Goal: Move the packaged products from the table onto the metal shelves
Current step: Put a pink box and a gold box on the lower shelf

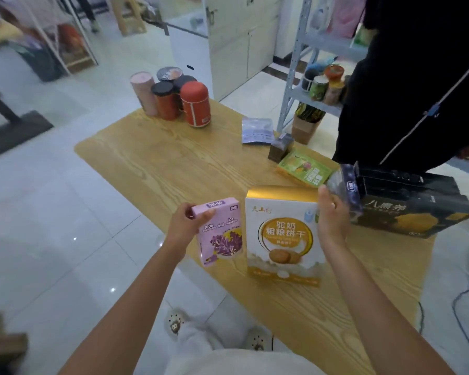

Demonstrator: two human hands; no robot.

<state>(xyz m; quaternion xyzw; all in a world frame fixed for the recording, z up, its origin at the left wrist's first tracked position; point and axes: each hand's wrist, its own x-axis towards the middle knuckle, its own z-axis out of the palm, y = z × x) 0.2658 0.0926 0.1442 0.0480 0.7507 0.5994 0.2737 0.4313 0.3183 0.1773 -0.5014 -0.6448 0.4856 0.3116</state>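
Left hand (pixel 186 223) grips lilac box (pixel 222 234), marked "100", at near edge of table (pixel 173 163). Right hand (pixel 332 215) holds dark blue pouch (pixel 344 190). Between the hands, upright on table: white-gold box (pixel 282 239) reading "驼奶粗粮饼干".

A person in black (pixel 406 90) stands near white cabinets (pixel 241 36).

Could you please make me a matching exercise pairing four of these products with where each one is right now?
Things:
1. purple box
2. biscuit box
3. red canister
4. blue packet

Places:
A. standing at the far end of the table
B. gripped by the right hand
C. gripped by the left hand
D. upright on the table's near part

Pairs: 1-C, 2-D, 3-A, 4-B
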